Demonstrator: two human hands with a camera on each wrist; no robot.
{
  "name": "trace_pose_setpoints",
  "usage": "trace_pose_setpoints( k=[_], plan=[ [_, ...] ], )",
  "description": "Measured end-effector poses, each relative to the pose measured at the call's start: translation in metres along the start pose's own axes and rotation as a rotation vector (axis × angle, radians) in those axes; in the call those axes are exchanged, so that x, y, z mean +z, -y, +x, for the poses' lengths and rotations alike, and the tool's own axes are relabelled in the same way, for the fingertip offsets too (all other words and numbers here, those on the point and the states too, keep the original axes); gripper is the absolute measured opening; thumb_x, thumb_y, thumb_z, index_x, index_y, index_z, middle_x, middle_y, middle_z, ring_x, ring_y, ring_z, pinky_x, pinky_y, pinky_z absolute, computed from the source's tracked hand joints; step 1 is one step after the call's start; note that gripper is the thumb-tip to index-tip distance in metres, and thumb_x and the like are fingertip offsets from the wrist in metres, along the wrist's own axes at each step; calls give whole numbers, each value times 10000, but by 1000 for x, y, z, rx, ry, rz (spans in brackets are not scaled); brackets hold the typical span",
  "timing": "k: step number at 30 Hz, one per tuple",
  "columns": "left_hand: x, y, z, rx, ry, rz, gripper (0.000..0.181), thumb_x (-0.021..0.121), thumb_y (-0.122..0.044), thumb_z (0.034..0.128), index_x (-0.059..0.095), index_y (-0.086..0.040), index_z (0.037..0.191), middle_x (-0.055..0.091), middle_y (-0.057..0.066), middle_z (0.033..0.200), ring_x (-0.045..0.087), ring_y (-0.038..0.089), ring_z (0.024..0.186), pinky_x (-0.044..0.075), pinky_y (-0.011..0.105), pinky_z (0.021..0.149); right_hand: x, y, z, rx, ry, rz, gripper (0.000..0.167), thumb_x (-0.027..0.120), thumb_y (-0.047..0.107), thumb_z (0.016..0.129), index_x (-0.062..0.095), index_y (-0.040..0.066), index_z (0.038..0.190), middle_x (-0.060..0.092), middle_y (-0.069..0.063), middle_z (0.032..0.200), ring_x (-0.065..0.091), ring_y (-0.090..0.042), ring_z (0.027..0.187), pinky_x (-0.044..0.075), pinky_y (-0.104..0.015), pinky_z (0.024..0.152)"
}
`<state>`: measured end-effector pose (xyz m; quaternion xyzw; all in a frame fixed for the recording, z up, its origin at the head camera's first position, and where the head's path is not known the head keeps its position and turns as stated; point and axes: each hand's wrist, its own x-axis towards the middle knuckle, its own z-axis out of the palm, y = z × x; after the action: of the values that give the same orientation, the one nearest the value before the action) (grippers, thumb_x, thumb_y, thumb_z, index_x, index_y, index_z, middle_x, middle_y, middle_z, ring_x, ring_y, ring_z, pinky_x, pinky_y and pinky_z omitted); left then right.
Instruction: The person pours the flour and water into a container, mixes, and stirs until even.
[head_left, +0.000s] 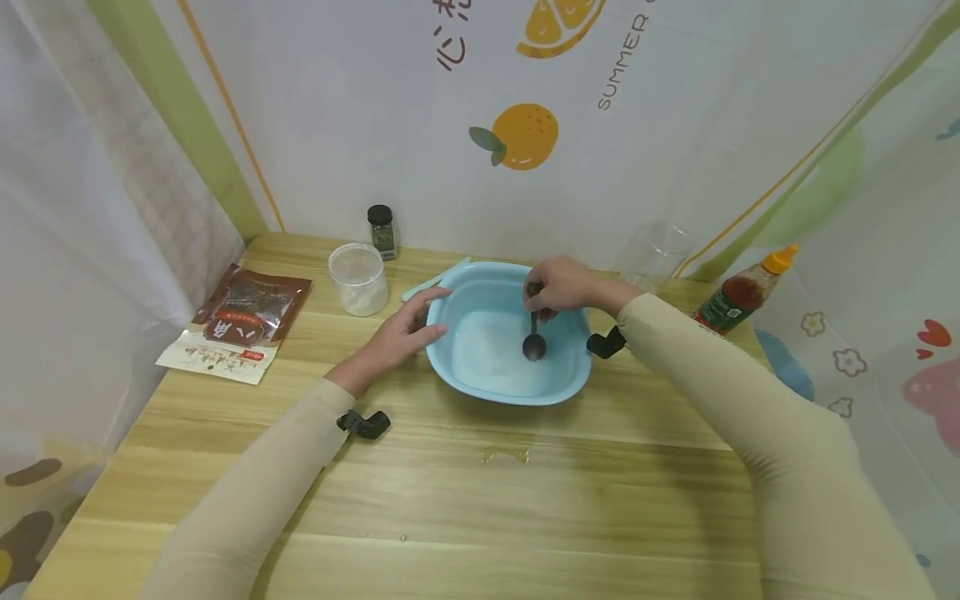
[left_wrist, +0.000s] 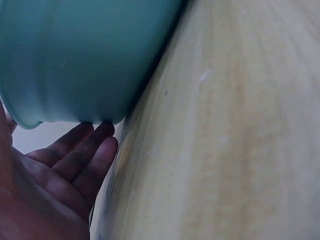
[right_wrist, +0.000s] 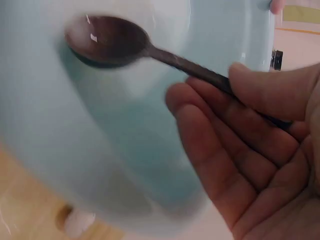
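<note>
A light-blue plastic basin (head_left: pixel 450 354) stands on the wooden table. My left hand (head_left: pixel 401 333) holds its left side, thumb and index finger over the rim; in the left wrist view the other fingers (left_wrist: pixel 92 165) touch the outer wall. Inside the basin, my right hand (head_left: pixel 562 287) pinches the handle of a dark brown spoon (right_wrist: pixel 107 40) between thumb and fingers. The spoon's bowl points down, low over the basin's pale bottom. A bright glint lies in the bowl; whether it carries liquid I cannot tell.
Left of the basin are a clear tub (head_left: pixel 358 283) with white contents, a black-capped spice jar (head_left: pixel 382 233), a light-blue utensil (head_left: pixel 435 279) and a brown-and-white packet (head_left: pixel 236 325). To the right stand a clear container (head_left: pixel 660 254) and a red sauce bottle (head_left: pixel 742 292) with an orange cap.
</note>
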<state>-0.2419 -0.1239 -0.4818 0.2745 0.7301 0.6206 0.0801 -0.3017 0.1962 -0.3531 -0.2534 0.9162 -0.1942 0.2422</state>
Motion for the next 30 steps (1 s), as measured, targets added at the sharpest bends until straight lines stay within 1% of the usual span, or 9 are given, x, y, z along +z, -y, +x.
trace_pose_setpoints(
  k=[4,8,13,16,19,21,26,28,30],
  plan=[
    [0,-1,-1,-5,-8,-4,613,601,-86,1115,378,-93,1686,514,355,1586,631,529,1365,674,502,943,-6,2,-1,-31,-64,-138,99,747,135,1068,784,59,1016,770,-25,841,741,-183,768,603,-399,763],
    [-1,0,-2,0,-9,-15,620,602,-79,1108,376,-84,1685,509,355,1593,620,527,1380,670,501,952,-6,2,-1,-61,-20,-162,104,752,122,1057,782,82,965,763,-14,812,733,-174,752,596,-381,758],
    [-1,1,-2,-1,-4,-21,620,597,-81,1110,374,-86,1688,500,344,1607,611,519,1395,667,492,962,3,4,1,-88,138,-20,106,750,132,1063,794,52,1011,798,-32,874,793,-219,813,668,-385,790],
    [-1,1,-2,-4,-7,-19,614,597,-89,1111,382,-96,1686,515,342,1593,620,516,1384,669,493,957,10,7,3,-106,178,97,123,753,152,1070,799,49,1020,812,-54,905,810,-262,872,684,-432,834],
    [0,2,-2,-2,-11,-13,611,597,-92,1110,387,-97,1683,523,346,1584,626,519,1376,671,496,951,14,9,7,-110,149,190,132,752,150,1075,799,47,1007,814,-81,926,816,-276,905,686,-451,866],
    [0,4,-2,4,-8,-11,613,595,-88,1111,381,-93,1685,523,351,1583,628,521,1373,672,493,947,13,9,9,-92,90,214,133,745,131,1078,797,31,1009,810,-96,926,815,-268,897,686,-455,869],
    [0,4,0,15,-2,-15,610,595,-84,1116,377,-91,1685,536,360,1562,647,528,1343,682,485,916,5,3,7,-33,-68,57,118,736,111,1064,785,35,988,791,-66,842,783,-231,798,662,-402,775],
    [0,3,0,12,-1,-15,606,594,-86,1116,380,-94,1683,540,359,1556,653,530,1332,686,481,905,3,-1,5,-25,-46,7,113,738,113,1060,782,33,994,783,-49,834,777,-229,784,649,-379,752],
    [-1,3,0,11,3,-13,607,591,-88,1115,378,-92,1684,541,358,1554,654,531,1329,686,480,903,4,-1,3,-37,27,18,115,738,121,1063,781,25,1016,786,-51,856,786,-243,803,653,-383,763]
  ],
)
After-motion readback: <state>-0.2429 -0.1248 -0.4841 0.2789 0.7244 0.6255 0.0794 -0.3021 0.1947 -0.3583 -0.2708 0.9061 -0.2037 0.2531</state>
